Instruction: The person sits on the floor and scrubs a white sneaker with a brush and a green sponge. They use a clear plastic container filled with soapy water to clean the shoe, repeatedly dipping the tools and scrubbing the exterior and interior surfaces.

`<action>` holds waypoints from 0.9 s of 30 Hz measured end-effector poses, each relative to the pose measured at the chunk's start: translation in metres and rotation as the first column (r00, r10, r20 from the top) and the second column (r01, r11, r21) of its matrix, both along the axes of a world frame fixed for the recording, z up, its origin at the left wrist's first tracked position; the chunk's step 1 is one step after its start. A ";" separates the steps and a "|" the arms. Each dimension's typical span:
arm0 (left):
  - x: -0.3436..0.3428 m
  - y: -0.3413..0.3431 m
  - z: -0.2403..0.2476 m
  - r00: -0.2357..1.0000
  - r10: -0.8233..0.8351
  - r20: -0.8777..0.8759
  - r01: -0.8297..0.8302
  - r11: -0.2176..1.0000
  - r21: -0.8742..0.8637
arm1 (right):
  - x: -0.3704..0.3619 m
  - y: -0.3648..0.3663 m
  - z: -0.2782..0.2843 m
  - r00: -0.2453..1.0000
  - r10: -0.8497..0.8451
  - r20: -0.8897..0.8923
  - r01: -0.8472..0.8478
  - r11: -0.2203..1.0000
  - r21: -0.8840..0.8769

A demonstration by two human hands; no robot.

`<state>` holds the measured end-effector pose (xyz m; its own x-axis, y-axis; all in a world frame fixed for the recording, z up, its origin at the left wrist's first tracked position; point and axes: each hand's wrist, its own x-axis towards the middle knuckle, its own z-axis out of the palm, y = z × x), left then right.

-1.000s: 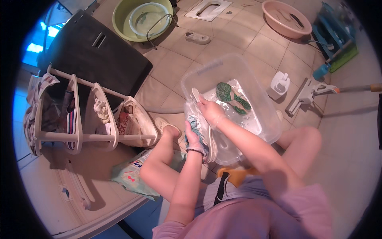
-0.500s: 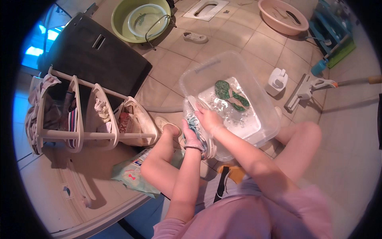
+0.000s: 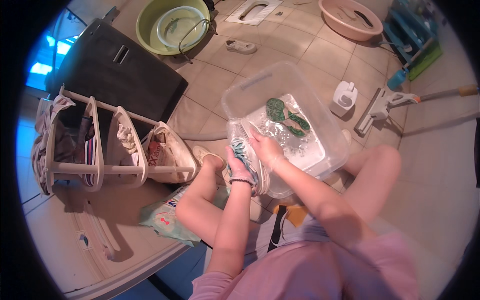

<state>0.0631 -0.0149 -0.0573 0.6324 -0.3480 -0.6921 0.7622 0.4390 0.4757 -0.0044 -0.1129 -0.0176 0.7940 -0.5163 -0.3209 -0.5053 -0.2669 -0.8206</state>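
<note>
My left hand (image 3: 239, 166), a dark beaded band at its wrist, is wrapped round a white sneaker (image 3: 260, 187) with teal laces. The shoe is tilted over the near left rim of a clear plastic tub (image 3: 327, 112). My right hand (image 3: 266, 150) is closed on a slim white brush (image 3: 248, 127), pressed along the shoe's side; its bristles show only in part. Sudsy water covers the tub's bottom, with green patterned insole-like pieces (image 3: 276, 110) lying in it. Both hands look wet.
A shelf rack (image 3: 142, 162) with clothes stands left, beside a dark cabinet-like box (image 3: 115, 65). Farther off are a green basin (image 3: 145, 25), another white sneaker (image 3: 241, 47) and a pink basin (image 3: 350, 25). Right of the tub are a white jug (image 3: 344, 98) and a squeegee (image 3: 375, 112).
The view has shifted slightly. My right hand and the brush have moved a little along the shoe, which my left hand still grips.
</note>
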 end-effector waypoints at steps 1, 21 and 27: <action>0.000 0.002 0.003 1.000 0.008 -0.002 -0.008 1.000 0.004 | -0.001 0.002 0.010 1.000 -0.009 -0.005 0.009 1.000 -0.004; -0.009 0.010 0.035 0.989 0.146 -0.012 -0.145 0.989 0.035 | -0.122 0.075 -0.002 0.998 -0.070 0.001 0.063 0.896 0.440; -0.008 0.005 0.029 0.993 0.116 0.000 -0.116 0.993 -0.022 | -0.074 0.052 -0.035 0.977 -0.211 0.017 0.174 0.850 0.498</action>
<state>0.0553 -0.0097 -0.0284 0.6704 -0.2875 -0.6840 0.7050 0.5344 0.4664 -0.0783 -0.0612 -0.0521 0.7244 -0.4505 -0.5218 -0.4425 0.2766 -0.8531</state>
